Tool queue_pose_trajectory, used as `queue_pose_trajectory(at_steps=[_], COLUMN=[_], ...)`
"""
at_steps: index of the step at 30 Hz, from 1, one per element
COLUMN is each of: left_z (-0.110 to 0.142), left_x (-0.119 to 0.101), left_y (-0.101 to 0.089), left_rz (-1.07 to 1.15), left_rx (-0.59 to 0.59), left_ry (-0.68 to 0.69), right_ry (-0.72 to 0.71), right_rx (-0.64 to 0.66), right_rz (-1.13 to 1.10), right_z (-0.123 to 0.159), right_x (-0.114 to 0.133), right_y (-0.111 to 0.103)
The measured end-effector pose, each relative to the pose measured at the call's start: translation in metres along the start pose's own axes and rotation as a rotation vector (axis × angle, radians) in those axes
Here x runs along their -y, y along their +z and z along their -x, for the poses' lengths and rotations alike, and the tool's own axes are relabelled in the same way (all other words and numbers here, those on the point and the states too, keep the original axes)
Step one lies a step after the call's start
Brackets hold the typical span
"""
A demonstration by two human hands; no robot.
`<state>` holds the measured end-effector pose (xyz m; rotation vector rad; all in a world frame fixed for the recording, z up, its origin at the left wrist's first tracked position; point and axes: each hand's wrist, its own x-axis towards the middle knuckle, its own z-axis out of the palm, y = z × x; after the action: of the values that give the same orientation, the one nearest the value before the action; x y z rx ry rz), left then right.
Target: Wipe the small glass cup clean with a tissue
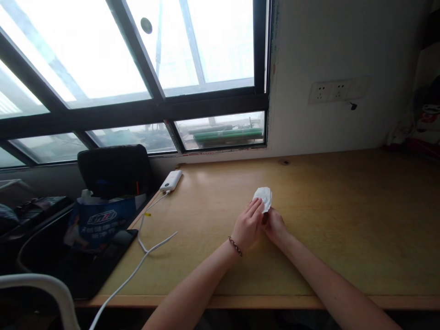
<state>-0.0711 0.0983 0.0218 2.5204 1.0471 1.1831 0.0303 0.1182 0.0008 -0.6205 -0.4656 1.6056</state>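
Both hands, left (246,225) and right (274,226), gripping white tissue (263,198) above desk (343,220).

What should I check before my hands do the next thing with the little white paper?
1. Both hands on the white paper: ok, left hand and right hand meet at its lower edge.
2. Paper lifted or resting on the desk: cannot tell.
3. Room around the hands: ok, bare wood on all sides.
4. White cable clear of the hands: ok, it lies off to the left.
5. Power bank out of the way: ok, near the window.
6. What the fingers pinch under the paper: cannot tell, hidden.
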Motion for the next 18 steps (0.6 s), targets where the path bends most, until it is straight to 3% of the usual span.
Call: queue_pose_trajectory(at_steps=[5,10,15,18], left_z=[-0.006,-0.007,-0.007,-0.007], left_x=[0.003,0.022,0.035,0.036], left_y=[-0.011,-0.011,-0.007,-0.004], left_rz=[0.196,0.423,0.838,0.950], left_rx=[-0.106,-0.207,-0.244,-0.256], left_ry=[-0.219,-0.534,-0.762,-0.858], right_ry=[-0.025,-0.056,-0.120,-0.084], right_rx=[0.044,0.040,0.047,0.069], right_rz=[0.130,0.197,0.078,-0.012], right_z=[0.004,0.003,0.003,-0.001], right_x=[-0.002,-0.001,0.008,0.012], right_y=[0.002,0.000,0.003,0.000])
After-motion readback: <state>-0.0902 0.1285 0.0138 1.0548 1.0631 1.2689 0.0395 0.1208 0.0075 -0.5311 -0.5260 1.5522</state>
